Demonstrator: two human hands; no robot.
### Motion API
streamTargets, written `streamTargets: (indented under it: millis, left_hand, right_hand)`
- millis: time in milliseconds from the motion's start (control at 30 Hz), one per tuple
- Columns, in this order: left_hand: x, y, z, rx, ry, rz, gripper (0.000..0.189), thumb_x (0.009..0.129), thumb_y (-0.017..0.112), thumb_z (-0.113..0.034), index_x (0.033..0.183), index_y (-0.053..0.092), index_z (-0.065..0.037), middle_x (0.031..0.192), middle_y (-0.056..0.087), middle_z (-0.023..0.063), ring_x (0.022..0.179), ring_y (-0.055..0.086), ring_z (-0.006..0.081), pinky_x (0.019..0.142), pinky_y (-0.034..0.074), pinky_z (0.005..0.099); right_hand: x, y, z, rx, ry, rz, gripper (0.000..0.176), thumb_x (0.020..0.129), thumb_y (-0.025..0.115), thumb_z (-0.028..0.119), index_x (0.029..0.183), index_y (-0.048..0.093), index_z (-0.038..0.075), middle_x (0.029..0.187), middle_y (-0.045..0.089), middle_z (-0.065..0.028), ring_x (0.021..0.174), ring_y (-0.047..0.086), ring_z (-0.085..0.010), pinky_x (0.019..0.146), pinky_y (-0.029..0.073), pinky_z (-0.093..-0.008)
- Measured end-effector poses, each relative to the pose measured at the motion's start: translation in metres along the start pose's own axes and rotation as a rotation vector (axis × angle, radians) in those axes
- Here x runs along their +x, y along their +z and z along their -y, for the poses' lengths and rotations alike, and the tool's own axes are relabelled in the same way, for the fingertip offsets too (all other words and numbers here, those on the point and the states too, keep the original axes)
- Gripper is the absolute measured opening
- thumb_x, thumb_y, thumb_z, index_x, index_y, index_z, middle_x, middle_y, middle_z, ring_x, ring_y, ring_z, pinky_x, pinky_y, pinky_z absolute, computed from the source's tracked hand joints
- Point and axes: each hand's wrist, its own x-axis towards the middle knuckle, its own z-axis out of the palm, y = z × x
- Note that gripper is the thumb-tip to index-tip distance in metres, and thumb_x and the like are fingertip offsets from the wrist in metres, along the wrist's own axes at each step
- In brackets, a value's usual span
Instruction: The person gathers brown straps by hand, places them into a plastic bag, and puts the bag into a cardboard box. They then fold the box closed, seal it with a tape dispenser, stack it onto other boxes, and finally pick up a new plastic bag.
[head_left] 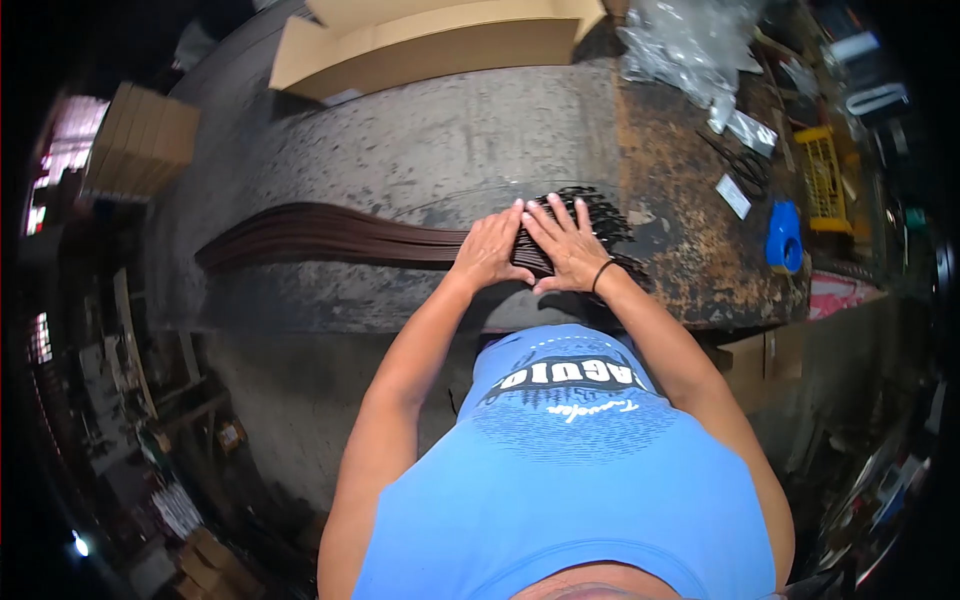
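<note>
A bundle of long, dark brown strips point(340, 235) lies across the worktable, fanned a little and curving down at its left end. At its right end are many thin black tips point(600, 215), spread apart; their exact kind is too small to tell. My left hand point(487, 248) rests flat on the bundle, fingers stretched out. Beside it, my right hand point(567, 245) lies over the strips where the black tips begin, its fingers spread. The fingertips of both hands nearly meet, and the thumbs point towards each other at the near edge of the bundle.
A long open cardboard box point(440, 55) stands at the table's far side. Clear plastic bags point(690, 50), black scissors point(745, 165), a white label point(733, 197), a blue tape dispenser point(785, 238) and a yellow basket point(823, 180) lie to the right. Stacked cartons point(140, 145) stand left.
</note>
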Motion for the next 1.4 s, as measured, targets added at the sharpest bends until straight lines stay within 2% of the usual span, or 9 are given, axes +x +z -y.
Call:
streamTargets:
  millis: [200,267,400,633,867,1000,1033,1300,1400]
  left_hand:
    - [-0.036,-0.026,0.044,0.166,0.017,0.038,0.067,0.066,0.071,-0.047,0.112,0.048,-0.005,0.1,0.052,0.0117,0.099,0.05,0.0288,0.083,0.039,0.04]
    - [-0.038,-0.017,0.049,0.232,0.064,-0.076,0.062,0.066,0.069,-0.05,0.106,0.051,-0.005,0.094,0.052,0.0097,0.091,0.05,0.0263,0.077,0.039,0.0373]
    - [-0.043,-0.018,0.055,0.286,-0.004,-0.081,0.067,0.06,0.067,-0.06,0.098,0.053,-0.006,0.091,0.051,0.008,0.09,0.049,0.0237,0.077,0.038,0.0355]
    - [-0.057,-0.033,0.08,0.267,-0.088,-0.064,0.072,0.054,0.069,-0.065,0.096,0.055,-0.009,0.094,0.051,0.0069,0.095,0.048,0.0235,0.083,0.037,0.0355]
    - [-0.075,-0.075,0.122,0.316,-0.23,0.145,0.089,0.052,0.064,-0.074,0.109,0.054,-0.007,0.107,0.051,0.0099,0.109,0.045,0.025,0.098,0.029,0.0391]
    - [-0.094,-0.091,0.164,0.338,-0.226,0.112,0.092,0.05,0.065,-0.074,0.111,0.053,-0.007,0.114,0.051,0.011,0.114,0.043,0.0257,0.102,0.027,0.0403]
    - [-0.102,-0.092,0.179,0.391,-0.148,-0.003,0.09,0.049,0.062,-0.076,0.107,0.053,-0.008,0.103,0.051,0.009,0.105,0.046,0.0242,0.096,0.03,0.0381]
    - [-0.169,-0.151,0.28,0.411,-0.225,0.046,0.082,0.048,0.066,-0.071,0.1,0.055,-0.008,0.098,0.051,0.0073,0.101,0.046,0.0252,0.092,0.033,0.0377]
    - [-0.215,-0.171,0.322,0.428,-0.291,0.032,0.081,0.047,0.071,-0.066,0.102,0.054,-0.009,0.1,0.051,0.0059,0.103,0.045,0.0244,0.094,0.032,0.0373]
  right_hand:
    - [0.033,0.0,0.035,-0.194,0.031,0.094,0.107,0.057,0.079,0.044,0.141,0.023,0.009,0.147,0.022,-0.0116,0.137,0.016,-0.0339,0.105,0.013,-0.0621]
    - [0.048,0.011,0.045,-0.162,0.073,0.061,0.096,0.06,0.079,0.038,0.137,0.03,0.009,0.135,0.038,-0.0115,0.134,0.024,-0.0333,0.105,0.014,-0.0617]
    - [0.06,0.023,0.054,-0.161,0.164,0.032,0.075,0.063,0.077,0.031,0.125,0.041,0.009,0.124,0.045,-0.0096,0.126,0.033,-0.0328,0.104,0.014,-0.0624]
    - [0.058,0.029,0.058,-0.178,0.21,0.011,0.066,0.068,0.073,0.024,0.124,0.041,0.008,0.125,0.045,-0.0087,0.128,0.03,-0.0327,0.105,0.013,-0.0622]
    - [0.056,0.036,0.056,-0.166,0.198,-0.041,0.064,0.07,0.072,0.025,0.124,0.041,0.008,0.125,0.045,-0.0089,0.128,0.029,-0.0326,0.105,0.014,-0.0615]
    - [0.055,0.036,0.057,-0.192,0.205,-0.031,0.065,0.072,0.07,0.028,0.125,0.04,0.008,0.125,0.045,-0.0091,0.129,0.028,-0.0324,0.105,0.013,-0.0614]
    - [0.055,0.037,0.056,-0.199,0.207,-0.026,0.065,0.072,0.07,0.028,0.125,0.04,0.008,0.125,0.045,-0.0091,0.129,0.028,-0.0324,0.105,0.013,-0.0614]
    - [0.056,0.038,0.055,-0.284,0.225,0.024,0.069,0.07,0.072,0.027,0.126,0.039,0.007,0.125,0.044,-0.01,0.129,0.027,-0.0319,0.107,0.013,-0.0562]
    - [0.052,0.049,0.049,-0.285,0.271,0.043,0.075,0.061,0.069,0.005,0.128,0.036,0.009,0.127,0.042,-0.0089,0.134,0.022,-0.0315,0.108,0.009,-0.0567]
